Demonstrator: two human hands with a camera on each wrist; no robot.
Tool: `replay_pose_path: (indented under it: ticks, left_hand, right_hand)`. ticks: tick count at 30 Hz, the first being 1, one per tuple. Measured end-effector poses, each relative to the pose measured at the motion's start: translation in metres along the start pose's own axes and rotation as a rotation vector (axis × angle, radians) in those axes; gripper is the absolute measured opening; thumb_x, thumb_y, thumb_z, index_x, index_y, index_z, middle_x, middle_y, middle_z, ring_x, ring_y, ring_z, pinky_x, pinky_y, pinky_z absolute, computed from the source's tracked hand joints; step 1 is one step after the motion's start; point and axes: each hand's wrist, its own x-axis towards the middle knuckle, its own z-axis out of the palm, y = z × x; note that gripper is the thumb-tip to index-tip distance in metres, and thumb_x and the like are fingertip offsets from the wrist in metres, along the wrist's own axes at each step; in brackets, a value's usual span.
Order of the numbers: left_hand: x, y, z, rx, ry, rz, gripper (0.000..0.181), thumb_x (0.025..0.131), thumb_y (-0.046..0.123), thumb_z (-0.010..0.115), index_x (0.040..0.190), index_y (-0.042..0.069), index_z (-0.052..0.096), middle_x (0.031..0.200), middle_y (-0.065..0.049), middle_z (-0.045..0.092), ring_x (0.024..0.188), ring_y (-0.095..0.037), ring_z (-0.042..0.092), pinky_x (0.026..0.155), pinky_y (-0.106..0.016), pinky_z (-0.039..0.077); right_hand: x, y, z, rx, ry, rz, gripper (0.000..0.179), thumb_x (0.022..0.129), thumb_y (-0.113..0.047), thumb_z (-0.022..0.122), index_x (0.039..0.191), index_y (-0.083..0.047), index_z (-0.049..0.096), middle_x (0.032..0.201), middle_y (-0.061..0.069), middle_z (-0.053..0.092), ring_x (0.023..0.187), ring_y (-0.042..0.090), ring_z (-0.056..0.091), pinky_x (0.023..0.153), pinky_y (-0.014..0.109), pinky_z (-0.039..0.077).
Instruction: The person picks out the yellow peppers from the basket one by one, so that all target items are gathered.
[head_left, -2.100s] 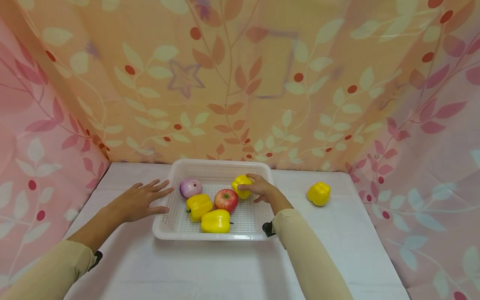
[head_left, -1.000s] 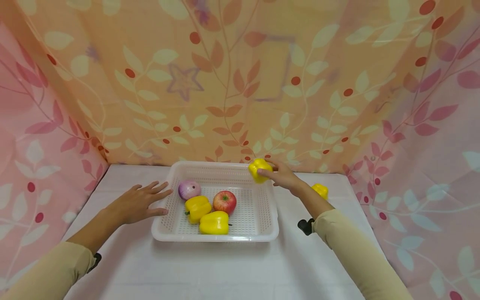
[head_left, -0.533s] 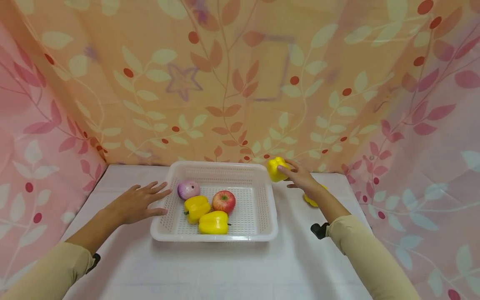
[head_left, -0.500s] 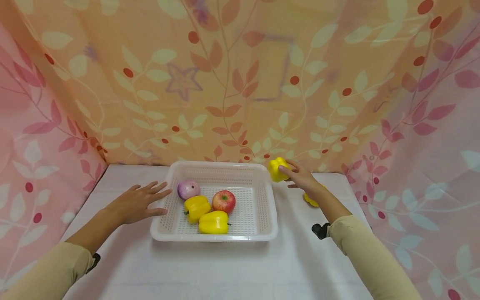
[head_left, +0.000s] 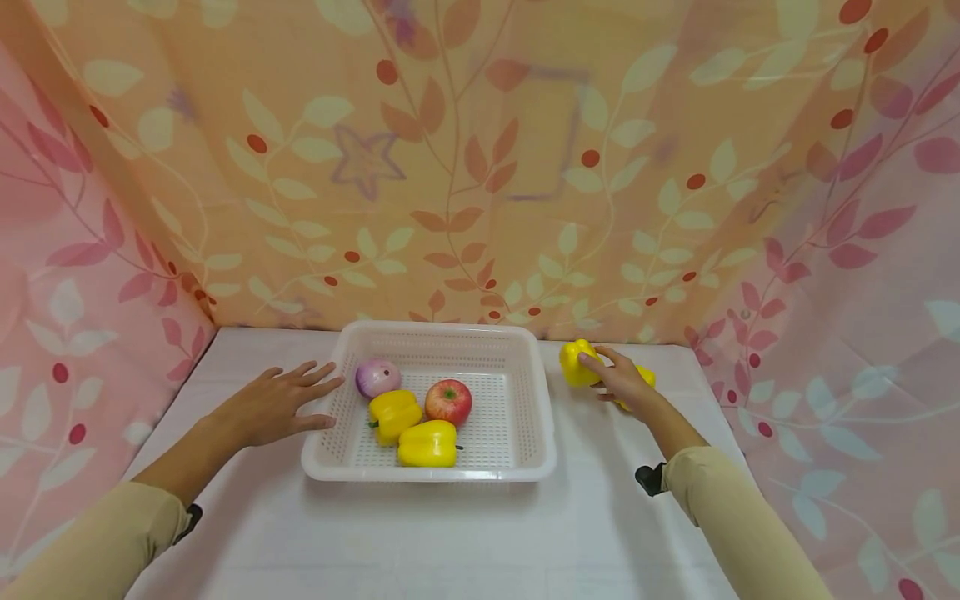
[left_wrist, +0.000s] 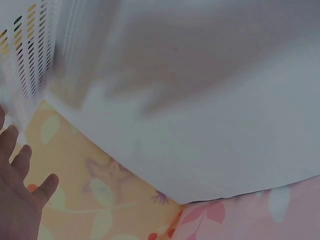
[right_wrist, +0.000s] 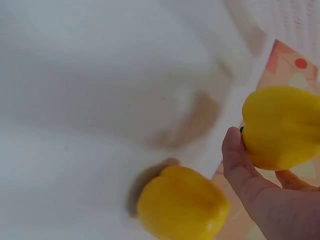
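Observation:
My right hand (head_left: 626, 385) grips a yellow bell pepper (head_left: 577, 363) just right of the basket. In the right wrist view the held bell pepper (right_wrist: 282, 127) shows a dark stem end near the fingers. A second yellow bell pepper (right_wrist: 182, 205) lies on the table, partly hidden behind my right hand in the head view. My left hand (head_left: 273, 408) is spread with straight fingers at the left rim of the white basket (head_left: 427, 475). Inside the basket are a purple onion (head_left: 378, 378), a red apple (head_left: 448, 403) and two yellow bell peppers (head_left: 427, 444).
A white cloth covers the table (head_left: 420, 542). Patterned curtains enclose it: an orange one (head_left: 450, 167) behind and pink ones (head_left: 847, 292) at both sides. The basket stands near the table's back edge.
My right hand has lifted a bell pepper out of the basket, carried it right over the rim and lowered it towards the table. The left hand stays in place.

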Motion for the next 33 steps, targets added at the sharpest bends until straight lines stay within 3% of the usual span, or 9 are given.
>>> replay_pose_path:
  ticks: [7, 19, 33]
  left_hand:
    - [0.001, 0.001, 0.0, 0.002, -0.001, 0.002, 0.073, 0.093, 0.059, 0.057, 0.151, 0.016, 0.044, 0.157, -0.015, 0.038, 0.142, -0.045, 0.032, 0.106, -0.072, 0.029]
    - [0.0, 0.0, 0.0, -0.003, -0.008, -0.005, 0.073, 0.093, 0.06, 0.057, 0.152, 0.017, 0.043, 0.157, -0.014, 0.037, 0.143, -0.045, 0.032, 0.106, -0.072, 0.029]
    - [0.0, -0.001, 0.002, -0.019, -0.007, -0.016, 0.074, 0.092, 0.059, 0.058, 0.152, 0.018, 0.043, 0.157, -0.015, 0.037, 0.143, -0.045, 0.032, 0.106, -0.072, 0.028]
  right_hand:
    - [0.003, 0.02, 0.003, -0.005, 0.016, 0.087, 0.093, 0.094, -0.061, 0.056, 0.159, -0.007, 0.016, 0.154, 0.027, 0.031, 0.127, 0.043, 0.05, 0.106, 0.052, 0.044]
    - [-0.002, 0.029, 0.007, -0.037, -0.014, 0.131, 0.092, 0.098, -0.06, 0.05, 0.16, -0.009, 0.006, 0.159, 0.03, 0.018, 0.129, 0.045, 0.05, 0.105, 0.055, 0.044]
    - [0.001, 0.03, 0.01, -0.057, -0.026, 0.143, 0.089, 0.097, -0.058, 0.053, 0.16, -0.011, 0.012, 0.156, 0.028, 0.027, 0.124, 0.044, 0.054, 0.098, 0.05, 0.051]
